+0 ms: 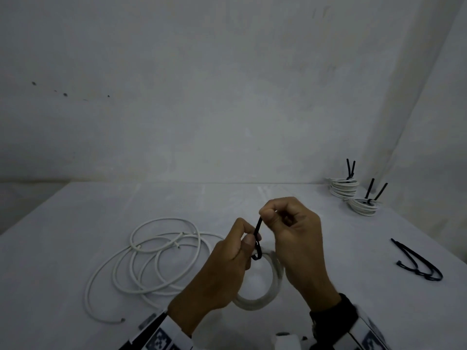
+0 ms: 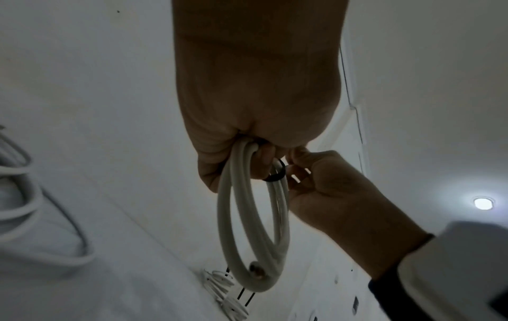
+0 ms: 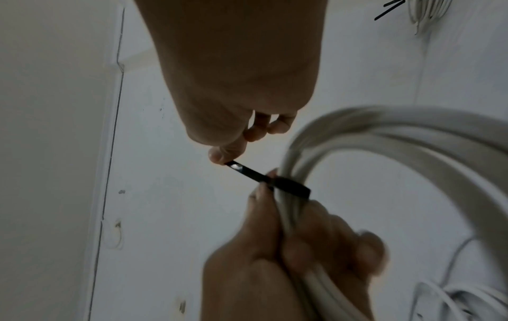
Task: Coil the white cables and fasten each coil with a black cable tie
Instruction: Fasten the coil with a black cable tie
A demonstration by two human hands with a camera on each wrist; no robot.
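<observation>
now my left hand grips the white coil above the counter; my right hand pinches the black tie tail, best pulled steadily until snug.

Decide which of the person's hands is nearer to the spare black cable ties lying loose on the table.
Right. The right hand pinches a cable tie's tail just left of the spare black cable ties; the left hand, gripping the white coil, sits farther left.

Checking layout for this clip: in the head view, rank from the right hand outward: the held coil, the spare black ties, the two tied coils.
From the right hand:
1. White cable coil held up, just beneath.
2. Loose black cable ties, right on the table.
3. Two tied white coils, far right corner.
</observation>
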